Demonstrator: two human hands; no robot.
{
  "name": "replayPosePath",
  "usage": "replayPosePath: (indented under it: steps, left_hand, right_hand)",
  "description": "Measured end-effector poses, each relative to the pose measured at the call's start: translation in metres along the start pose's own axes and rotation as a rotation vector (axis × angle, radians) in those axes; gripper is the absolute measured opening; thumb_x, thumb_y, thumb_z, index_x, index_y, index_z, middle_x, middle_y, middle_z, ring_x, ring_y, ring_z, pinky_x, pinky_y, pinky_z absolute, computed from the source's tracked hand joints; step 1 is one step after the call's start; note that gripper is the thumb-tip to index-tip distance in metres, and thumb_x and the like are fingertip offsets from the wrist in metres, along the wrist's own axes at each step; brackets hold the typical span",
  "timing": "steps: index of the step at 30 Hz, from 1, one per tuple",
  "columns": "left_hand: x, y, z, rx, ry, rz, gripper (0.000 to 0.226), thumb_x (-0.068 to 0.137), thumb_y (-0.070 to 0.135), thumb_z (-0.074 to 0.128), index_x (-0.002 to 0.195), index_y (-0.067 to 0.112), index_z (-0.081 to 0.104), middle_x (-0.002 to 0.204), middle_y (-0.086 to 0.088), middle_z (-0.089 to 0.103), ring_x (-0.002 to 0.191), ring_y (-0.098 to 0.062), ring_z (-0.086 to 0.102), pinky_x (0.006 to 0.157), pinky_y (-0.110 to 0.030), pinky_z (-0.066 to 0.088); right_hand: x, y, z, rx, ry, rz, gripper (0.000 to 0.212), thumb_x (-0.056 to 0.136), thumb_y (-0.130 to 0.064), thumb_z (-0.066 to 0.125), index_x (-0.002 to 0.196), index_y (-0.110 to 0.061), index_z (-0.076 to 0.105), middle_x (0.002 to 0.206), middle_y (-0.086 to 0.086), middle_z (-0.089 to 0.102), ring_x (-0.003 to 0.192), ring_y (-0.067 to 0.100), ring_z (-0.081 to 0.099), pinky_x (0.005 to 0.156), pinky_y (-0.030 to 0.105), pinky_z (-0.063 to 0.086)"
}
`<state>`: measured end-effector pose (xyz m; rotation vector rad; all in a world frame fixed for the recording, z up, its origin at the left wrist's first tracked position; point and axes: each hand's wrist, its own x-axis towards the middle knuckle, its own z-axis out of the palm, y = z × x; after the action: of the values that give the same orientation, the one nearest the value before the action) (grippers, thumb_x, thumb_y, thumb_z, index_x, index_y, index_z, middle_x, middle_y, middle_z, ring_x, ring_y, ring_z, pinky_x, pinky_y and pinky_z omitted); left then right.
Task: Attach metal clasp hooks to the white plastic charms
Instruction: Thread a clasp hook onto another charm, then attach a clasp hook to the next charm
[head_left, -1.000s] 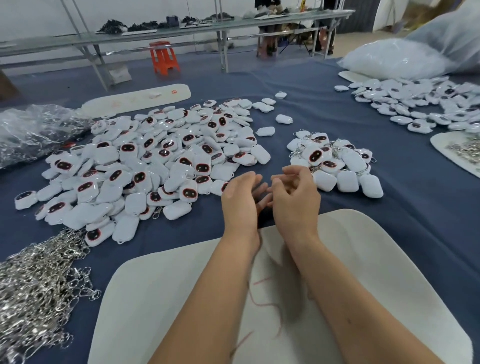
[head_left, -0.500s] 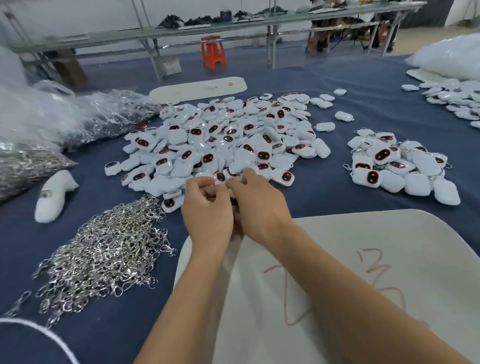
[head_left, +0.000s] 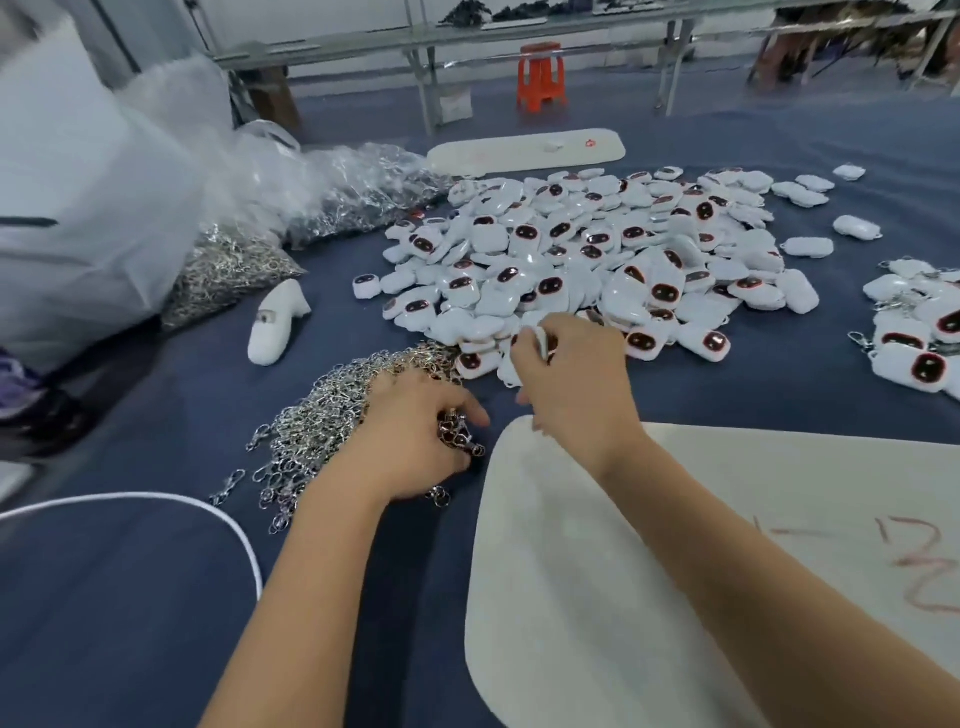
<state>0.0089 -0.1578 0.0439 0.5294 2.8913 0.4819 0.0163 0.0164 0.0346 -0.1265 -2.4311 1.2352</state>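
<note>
Silvery metal clasp hooks (head_left: 332, 415) lie heaped on the blue table (head_left: 130, 597), and the left hand (head_left: 410, 441) rests on the heap's near edge, fingers curled round a few hooks. Just right of it, the right hand (head_left: 571, 384) pinches one white charm (head_left: 540, 338) at the near edge of the big charm pile (head_left: 597, 249). A white board (head_left: 675, 597) lies under the right forearm.
</note>
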Motion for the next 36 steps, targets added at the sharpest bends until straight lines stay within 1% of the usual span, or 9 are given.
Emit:
replayPosePath:
  steps: [4, 9, 14, 18, 21, 24, 26, 30, 36]
  left_hand:
    - [-0.002, -0.003, 0.003, -0.079, 0.081, 0.020, 0.017, 0.078, 0.033, 0.087, 0.089, 0.038, 0.074, 0.110, 0.000, 0.052, 0.116, -0.023, 0.038, 0.104, -0.031, 0.027]
    - [-0.003, -0.013, 0.002, -0.143, 0.082, 0.010, 0.017, 0.078, 0.027, 0.088, 0.076, 0.033, 0.072, 0.102, 0.009, 0.060, 0.115, -0.023, 0.045, 0.101, -0.032, 0.032]
    - [0.002, -0.015, 0.004, -0.175, 0.104, -0.020, 0.021, 0.089, 0.024, 0.077, 0.079, 0.035, 0.063, 0.103, 0.007, 0.060, 0.115, -0.022, 0.046, 0.100, -0.037, 0.038]
    - [0.007, -0.011, 0.003, -0.180, 0.151, -0.029, 0.027, 0.097, 0.022, 0.066, 0.076, 0.037, 0.058, 0.103, 0.002, 0.062, 0.110, -0.024, 0.050, 0.096, -0.040, 0.041]
    - [0.011, -0.002, 0.001, -0.226, 0.188, -0.007, 0.022, 0.098, 0.019, 0.065, 0.078, 0.029, 0.061, 0.084, 0.007, 0.063, 0.085, -0.013, 0.057, 0.070, -0.026, 0.040]
    - [0.017, 0.022, 0.004, -0.447, 0.277, 0.037, 0.016, 0.096, 0.013, 0.067, 0.081, 0.020, 0.065, 0.071, 0.006, 0.065, 0.057, -0.001, 0.057, 0.053, -0.012, 0.040]
    - [0.023, 0.047, 0.013, -0.590, 0.326, 0.080, 0.014, 0.094, 0.012, 0.069, 0.082, 0.017, 0.065, 0.071, 0.002, 0.069, 0.058, -0.003, 0.061, 0.054, -0.014, 0.046]
    - [0.039, 0.100, 0.047, -0.898, 0.301, 0.078, 0.009, 0.091, 0.009, 0.074, 0.085, 0.013, 0.068, 0.073, -0.008, 0.071, 0.069, -0.021, 0.069, 0.070, -0.039, 0.059]
    - [0.058, 0.152, 0.084, -1.139, 0.164, 0.089, 0.010, 0.084, 0.009, 0.079, 0.086, 0.009, 0.069, 0.073, -0.003, 0.073, 0.067, -0.011, 0.069, 0.065, -0.024, 0.054]
  right_hand:
    - [-0.007, -0.006, 0.012, 0.021, -0.231, 0.021, 0.018, 0.098, -0.013, 0.052, 0.101, -0.020, 0.068, 0.073, 0.000, 0.062, 0.063, 0.018, 0.066, 0.058, 0.023, 0.045]
    - [-0.014, 0.000, 0.011, -0.214, -0.380, -0.064, 0.022, 0.091, -0.019, 0.052, 0.074, -0.025, 0.064, 0.078, -0.007, 0.068, 0.079, 0.016, 0.061, 0.069, 0.028, 0.038]
    - [-0.011, 0.004, 0.009, -0.199, -0.570, -0.150, 0.012, 0.091, -0.025, 0.066, 0.093, -0.032, 0.076, 0.072, -0.018, 0.058, 0.071, 0.002, 0.053, 0.068, 0.023, 0.039]
    - [-0.013, 0.009, 0.012, -0.124, -0.497, -0.156, 0.010, 0.093, -0.033, 0.073, 0.089, -0.027, 0.079, 0.064, -0.011, 0.059, 0.066, 0.008, 0.055, 0.067, 0.031, 0.043]
    - [-0.015, 0.012, 0.003, 0.058, -0.455, -0.061, 0.012, 0.093, -0.027, 0.073, 0.083, -0.024, 0.080, 0.063, -0.005, 0.068, 0.066, 0.011, 0.063, 0.065, 0.026, 0.051]
    - [-0.016, 0.018, -0.015, 0.270, -0.383, 0.047, 0.015, 0.094, -0.020, 0.069, 0.080, -0.018, 0.076, 0.063, -0.001, 0.069, 0.057, 0.005, 0.057, 0.055, 0.016, 0.042]
    - [-0.015, 0.026, -0.031, 0.377, -0.291, 0.140, 0.015, 0.094, -0.012, 0.064, 0.082, -0.014, 0.071, 0.058, -0.003, 0.066, 0.052, 0.005, 0.050, 0.050, 0.017, 0.038]
    - [-0.014, 0.052, -0.072, 0.493, -0.168, 0.270, 0.026, 0.099, -0.005, 0.055, 0.077, -0.014, 0.067, 0.061, 0.002, 0.062, 0.048, 0.012, 0.038, 0.039, 0.019, 0.028]
    - [-0.025, 0.099, -0.138, 0.484, -0.132, 0.251, 0.016, 0.102, -0.014, 0.065, 0.087, -0.017, 0.071, 0.071, -0.005, 0.071, 0.051, 0.001, 0.047, 0.047, 0.013, 0.037]
